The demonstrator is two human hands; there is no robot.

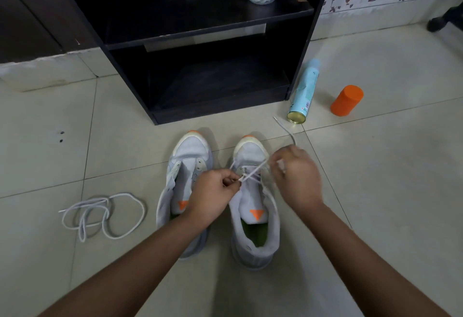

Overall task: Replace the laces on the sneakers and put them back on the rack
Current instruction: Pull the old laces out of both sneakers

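Lace [283, 127] pinched in my left hand [215, 196] and right hand [297, 176], centre frame, may slip out of the sneaker [260, 241] if I tug unevenly.

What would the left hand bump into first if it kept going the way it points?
Probably the front of the sneaker on the right, where the lace it pinches is threaded. The left hand points that way, though its height above the shoe is unclear.

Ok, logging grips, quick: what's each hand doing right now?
Left hand: pinching the thin white shoelace.
Right hand: gripping the same lace's other end.
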